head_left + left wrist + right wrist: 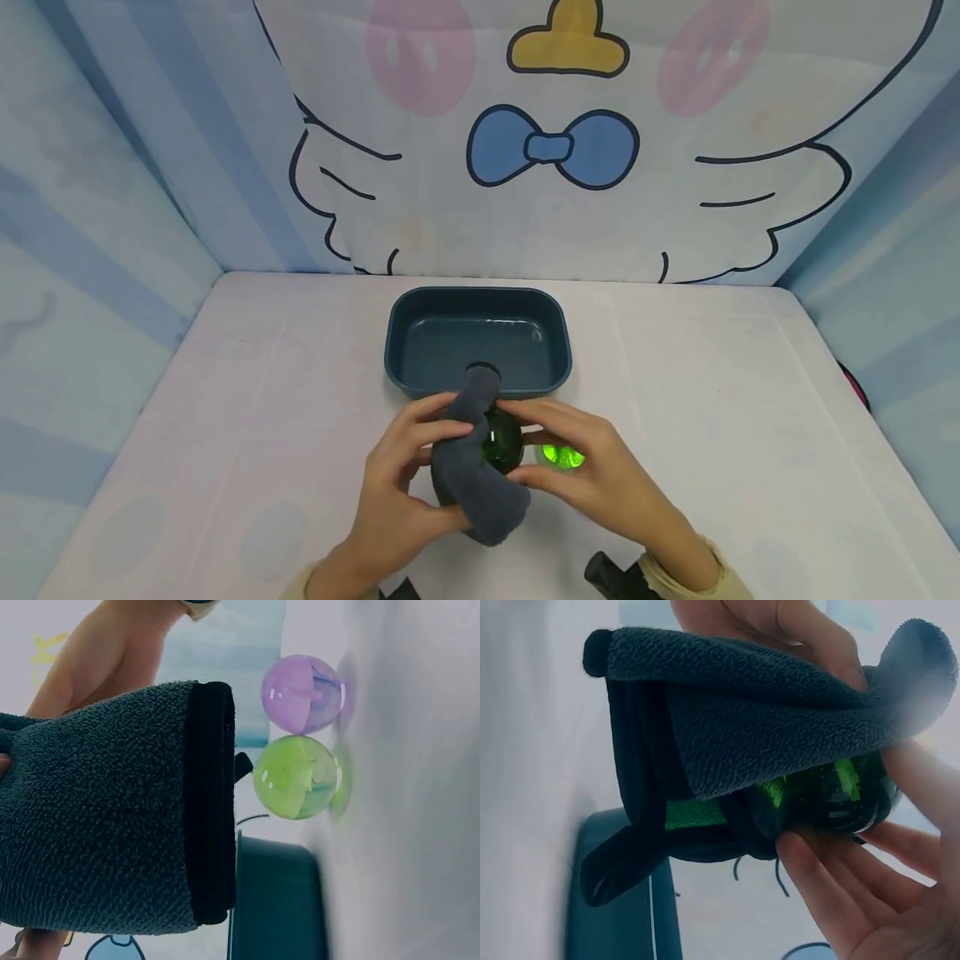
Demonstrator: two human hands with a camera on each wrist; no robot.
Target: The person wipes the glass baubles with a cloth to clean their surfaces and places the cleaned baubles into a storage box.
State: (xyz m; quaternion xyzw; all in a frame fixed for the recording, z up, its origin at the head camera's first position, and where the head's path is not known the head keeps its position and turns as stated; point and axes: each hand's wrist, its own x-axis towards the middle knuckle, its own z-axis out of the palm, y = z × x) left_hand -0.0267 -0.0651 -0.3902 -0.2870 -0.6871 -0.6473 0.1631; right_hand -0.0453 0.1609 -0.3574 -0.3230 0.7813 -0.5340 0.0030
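This looks like a small curtained booth, though whether it stands in a home, an office or elsewhere cannot be told. At twelve o'clock hangs a printed backdrop (551,225) with a cartoon figure — pink cheeks, blue bow tie (552,148) — while blue-and-white draped cloths close in the sides at ten o'clock (82,250) and two o'clock (900,208). Between them, reaching toward six o'clock, spreads a pale counter (712,433) with faint fold lines across its surface.
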